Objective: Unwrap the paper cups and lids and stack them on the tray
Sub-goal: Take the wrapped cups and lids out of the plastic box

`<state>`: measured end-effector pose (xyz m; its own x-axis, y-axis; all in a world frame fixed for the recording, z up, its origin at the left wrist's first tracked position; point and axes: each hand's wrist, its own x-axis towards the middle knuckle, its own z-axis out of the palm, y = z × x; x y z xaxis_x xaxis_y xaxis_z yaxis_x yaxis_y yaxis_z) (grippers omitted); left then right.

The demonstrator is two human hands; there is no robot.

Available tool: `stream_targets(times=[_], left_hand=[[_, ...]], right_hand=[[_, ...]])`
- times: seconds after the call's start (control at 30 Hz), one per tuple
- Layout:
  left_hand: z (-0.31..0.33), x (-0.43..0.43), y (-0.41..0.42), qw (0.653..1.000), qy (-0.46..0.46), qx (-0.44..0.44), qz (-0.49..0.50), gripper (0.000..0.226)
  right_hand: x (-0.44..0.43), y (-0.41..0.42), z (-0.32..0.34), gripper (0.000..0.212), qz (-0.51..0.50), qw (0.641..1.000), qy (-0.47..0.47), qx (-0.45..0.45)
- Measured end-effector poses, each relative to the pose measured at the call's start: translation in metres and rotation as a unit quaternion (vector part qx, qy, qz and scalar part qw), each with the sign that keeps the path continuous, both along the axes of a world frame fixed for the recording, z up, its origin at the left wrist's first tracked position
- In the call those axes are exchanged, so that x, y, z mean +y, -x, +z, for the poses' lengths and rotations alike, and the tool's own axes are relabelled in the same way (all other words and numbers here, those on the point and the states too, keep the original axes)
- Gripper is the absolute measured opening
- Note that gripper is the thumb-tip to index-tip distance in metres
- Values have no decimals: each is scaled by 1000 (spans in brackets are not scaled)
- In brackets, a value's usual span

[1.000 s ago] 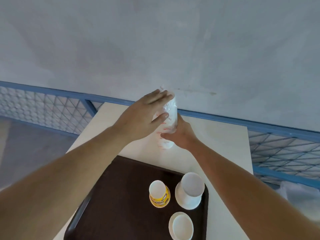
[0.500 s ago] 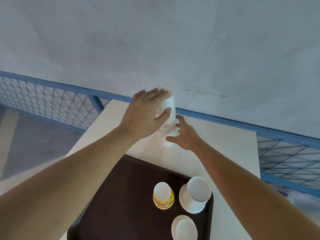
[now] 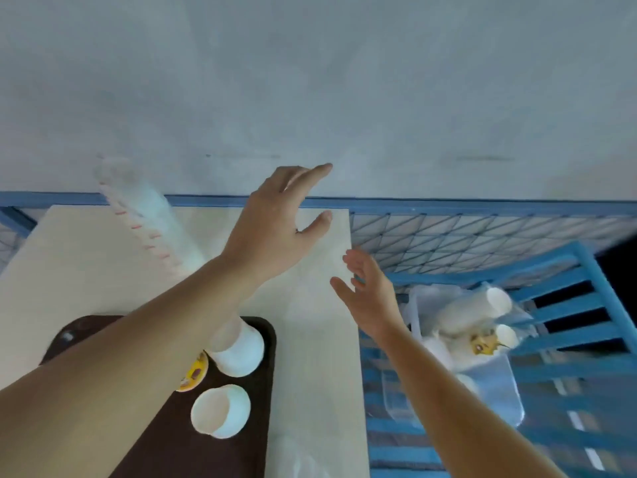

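Both hands are empty. The left hand (image 3: 275, 219) is stretched out over the far right corner of the counter (image 3: 86, 270) with its fingers straight and spread. The right hand (image 3: 365, 291) hangs just past the counter's right edge, palm open and fingers relaxed. Both point toward the clear tub (image 3: 499, 391) sitting in the blue rack (image 3: 586, 339) beside the counter, where more wrapped cups (image 3: 462, 315) lie, so fetching another pack looks like the likely aim. A tall wrapped sleeve of cups (image 3: 148, 215) leans near the far left of the counter, blurred and touched by neither hand; its lower end is hidden behind the left forearm, and its wrapping seems to be on. The brown tray (image 3: 172, 453) lies at the near edge, within easy reach for stacking. On it a white stack (image 3: 238, 350) stands upside down, a white cup (image 3: 220, 412) sits nearer, and a yellow cup (image 3: 193, 372) shows partly under the arm. The stacking appears only partly done.
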<state>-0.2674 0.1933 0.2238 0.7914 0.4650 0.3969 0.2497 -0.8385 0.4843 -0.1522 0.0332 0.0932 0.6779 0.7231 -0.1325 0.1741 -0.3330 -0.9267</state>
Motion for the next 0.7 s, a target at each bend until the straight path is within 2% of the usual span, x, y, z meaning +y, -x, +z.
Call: stream_targets(times=[0.27, 0.4, 0.53, 0.7], left_hand=[[-52, -123, -107, 981, 43, 111, -151, 65], [-86, -174, -155, 968, 80, 127, -203, 60], [-131, -217, -202, 953, 115, 134, -247, 49], [-199, -262, -251, 940, 139, 156, -270, 48]], right_hand=[[-180, -67, -63, 40, -189, 980, 60, 17], [-243, -96, -92, 35, -270, 957, 103, 33], [-275, -123, -142, 52, -330, 934, 130, 44], [-289, -153, -207, 77, -316, 933, 155, 78]])
